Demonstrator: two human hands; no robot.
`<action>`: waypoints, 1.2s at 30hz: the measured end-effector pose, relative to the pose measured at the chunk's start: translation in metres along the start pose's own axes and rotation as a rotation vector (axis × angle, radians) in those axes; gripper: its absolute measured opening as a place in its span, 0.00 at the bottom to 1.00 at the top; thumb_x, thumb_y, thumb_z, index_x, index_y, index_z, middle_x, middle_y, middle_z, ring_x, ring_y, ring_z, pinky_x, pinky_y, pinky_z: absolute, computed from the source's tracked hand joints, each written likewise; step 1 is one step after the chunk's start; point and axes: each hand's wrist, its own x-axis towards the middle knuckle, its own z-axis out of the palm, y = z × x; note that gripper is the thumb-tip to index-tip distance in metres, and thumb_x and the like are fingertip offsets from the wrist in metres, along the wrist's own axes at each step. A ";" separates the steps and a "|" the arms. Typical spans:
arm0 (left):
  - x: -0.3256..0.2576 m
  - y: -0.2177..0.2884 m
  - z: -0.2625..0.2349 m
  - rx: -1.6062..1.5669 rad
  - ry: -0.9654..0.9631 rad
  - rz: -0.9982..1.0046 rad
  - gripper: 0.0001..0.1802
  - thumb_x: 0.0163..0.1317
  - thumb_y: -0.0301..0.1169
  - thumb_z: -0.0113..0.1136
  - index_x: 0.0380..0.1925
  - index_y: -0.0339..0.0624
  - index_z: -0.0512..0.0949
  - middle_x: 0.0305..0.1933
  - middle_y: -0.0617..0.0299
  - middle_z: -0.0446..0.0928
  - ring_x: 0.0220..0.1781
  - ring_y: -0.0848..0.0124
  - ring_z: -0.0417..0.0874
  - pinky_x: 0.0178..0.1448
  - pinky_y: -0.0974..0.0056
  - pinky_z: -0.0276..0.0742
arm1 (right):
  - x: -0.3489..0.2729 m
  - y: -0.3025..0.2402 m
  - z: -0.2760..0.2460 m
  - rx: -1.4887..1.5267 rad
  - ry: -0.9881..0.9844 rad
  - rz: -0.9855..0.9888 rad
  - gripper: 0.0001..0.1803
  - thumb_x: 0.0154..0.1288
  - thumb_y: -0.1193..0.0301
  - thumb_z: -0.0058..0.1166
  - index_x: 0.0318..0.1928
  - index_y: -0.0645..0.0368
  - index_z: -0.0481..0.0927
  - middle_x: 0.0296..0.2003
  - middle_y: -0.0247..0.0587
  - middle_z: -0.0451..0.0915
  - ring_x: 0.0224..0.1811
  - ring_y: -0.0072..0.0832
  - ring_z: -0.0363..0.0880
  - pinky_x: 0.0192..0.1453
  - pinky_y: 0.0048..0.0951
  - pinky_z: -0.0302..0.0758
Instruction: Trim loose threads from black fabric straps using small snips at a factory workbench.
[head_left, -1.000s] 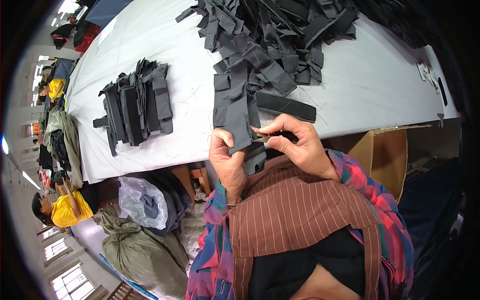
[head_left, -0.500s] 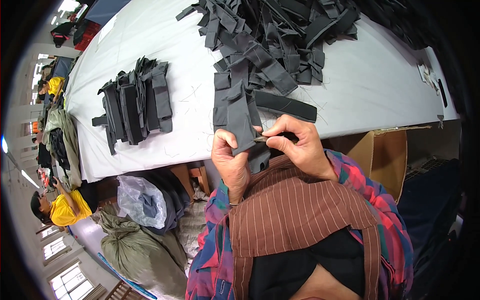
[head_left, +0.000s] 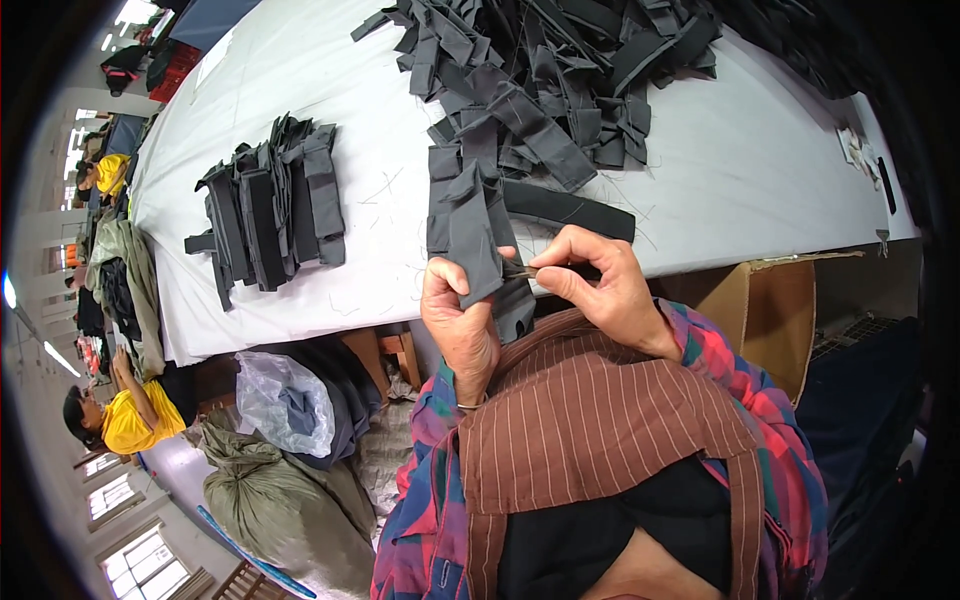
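Near the table's front edge, my left hand (head_left: 462,315) is closed on a dark grey fabric strip (head_left: 470,238), thumb on top. The strip is folded over, and its lower end hangs below the fingers. Just to the right, my right hand (head_left: 600,285) pinches a small, narrow-tipped metal tool (head_left: 518,271) between thumb and forefinger. The tip is at the strip's right edge, beside my left fingertips. Most of the tool is hidden in my right hand, so its exact kind does not show. A flat dark strip (head_left: 570,212) lies just beyond my right hand.
A large heap of grey fabric strips (head_left: 560,90) covers the far middle of the white-covered table (head_left: 390,120). At left lies a neater stack of strips (head_left: 270,205). Loose threads are scattered about. A cardboard box (head_left: 775,320) stands at right below the edge; sacks (head_left: 275,490) sit at lower left.
My right hand has shifted slightly right with the metal tool. The strip's folded end has turned a little in my left hand, which stays nearly in place.
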 end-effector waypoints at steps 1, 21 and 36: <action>0.000 -0.001 -0.001 0.004 -0.025 0.009 0.18 0.55 0.10 0.51 0.31 0.48 0.61 0.46 0.42 0.78 0.48 0.64 0.80 0.54 0.64 0.76 | 0.000 0.001 0.000 -0.005 -0.001 0.006 0.06 0.60 0.75 0.61 0.35 0.65 0.80 0.27 0.33 0.79 0.31 0.15 0.75 0.34 0.19 0.71; 0.000 -0.003 0.002 -0.016 -0.005 -0.020 0.17 0.59 0.14 0.56 0.32 0.49 0.61 0.48 0.43 0.77 0.48 0.65 0.80 0.53 0.64 0.77 | 0.001 0.009 0.005 0.012 0.072 -0.075 0.07 0.59 0.76 0.63 0.35 0.65 0.79 0.28 0.34 0.80 0.33 0.16 0.76 0.36 0.20 0.72; -0.005 -0.004 0.003 -0.141 0.008 -0.050 0.19 0.52 0.08 0.47 0.31 0.48 0.61 0.48 0.42 0.78 0.50 0.62 0.80 0.56 0.62 0.76 | -0.006 0.012 0.016 0.107 0.053 -0.049 0.07 0.61 0.76 0.61 0.38 0.65 0.79 0.30 0.32 0.78 0.34 0.14 0.74 0.40 0.18 0.71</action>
